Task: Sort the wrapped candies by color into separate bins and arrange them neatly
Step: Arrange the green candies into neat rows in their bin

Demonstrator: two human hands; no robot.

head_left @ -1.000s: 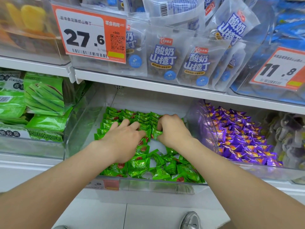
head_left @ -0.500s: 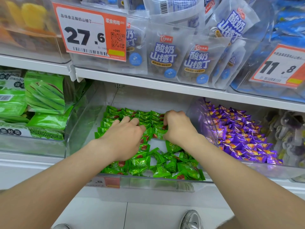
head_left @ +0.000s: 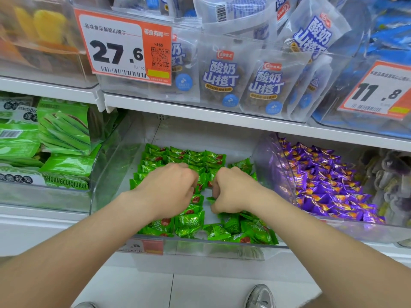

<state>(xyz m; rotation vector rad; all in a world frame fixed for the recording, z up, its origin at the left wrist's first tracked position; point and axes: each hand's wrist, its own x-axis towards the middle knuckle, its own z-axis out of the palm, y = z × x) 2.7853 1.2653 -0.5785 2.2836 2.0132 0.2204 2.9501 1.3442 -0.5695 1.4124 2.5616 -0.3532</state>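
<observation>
Item, central: a clear plastic bin [head_left: 115, 174] on the lower shelf, holding the green wrapped candies [head_left: 189, 223]; we count neat rows at the back of the bin and a looser heap along its front lip, with a bare patch of bin floor between the two hands. Item: left hand [head_left: 171, 187], knuckles up, fingers curled down into the green candies at mid-bin; its fingertips are hidden, so we cannot tell whether it grips anything. Item: right hand [head_left: 233, 192], just beside the left and apart from it, fingers curled into a loose fist over the same candies; a green wrapper edge shows under its thumb, but we cannot tell whether it is pinched. Item, to the right: a second clear bin [head_left: 271, 165] filled with purple wrapped candies [head_left: 322, 181], touching the green bin's side. Item, to the left: green snack packets [head_left: 64, 130] in a neighbouring bin. Item, upper shelf [head_left: 200, 112]: blue-and-white pouches [head_left: 222, 78] standing upright in a clear tray, with an orange price tag [head_left: 117, 52] marked 27.6 at its front, and a second price tag [head_left: 378, 94] marked 11.8 further right. Item, bottom edge: a grey shoe [head_left: 260, 296] on the pale floor.
</observation>
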